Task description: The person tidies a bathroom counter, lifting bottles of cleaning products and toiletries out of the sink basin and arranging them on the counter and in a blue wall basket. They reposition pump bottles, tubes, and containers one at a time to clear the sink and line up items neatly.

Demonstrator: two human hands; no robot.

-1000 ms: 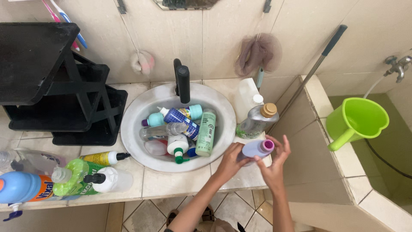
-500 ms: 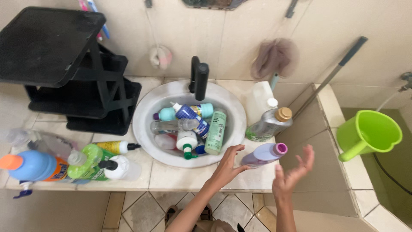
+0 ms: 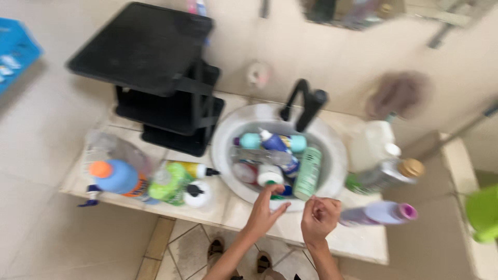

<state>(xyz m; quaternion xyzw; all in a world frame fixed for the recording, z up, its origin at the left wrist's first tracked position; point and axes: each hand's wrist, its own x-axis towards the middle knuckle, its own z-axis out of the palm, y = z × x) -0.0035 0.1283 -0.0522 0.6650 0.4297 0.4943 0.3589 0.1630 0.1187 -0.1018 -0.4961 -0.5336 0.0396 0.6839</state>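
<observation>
My left hand (image 3: 263, 211) hangs over the near rim of the round white sink (image 3: 224, 150), fingers apart and empty, close to a white-capped bottle (image 3: 270, 175). My right hand (image 3: 320, 217) hovers over the counter edge with fingers curled, holding nothing I can see. Just right of it a lilac bottle with a pink cap (image 3: 380, 213) lies on its side on the tiled counter. The sink holds several bottles, among them a pale green one (image 3: 308, 172) and a blue one (image 3: 273, 141). The picture is blurred by motion.
A black tap (image 3: 306, 105) stands behind the sink. A black shelf rack (image 3: 155, 78) fills the left counter, with a blue jug (image 3: 116, 178), green bottle (image 3: 168, 182) and yellow bottle (image 3: 194, 169) before it. A white jug (image 3: 369, 145) and gold-capped bottle (image 3: 386, 176) stand right; a green bucket (image 3: 483, 212) beyond.
The lilac bottle left my hands and now lies on the counter. My left hand moved toward the sink and my right hand curled. The view swung left.
</observation>
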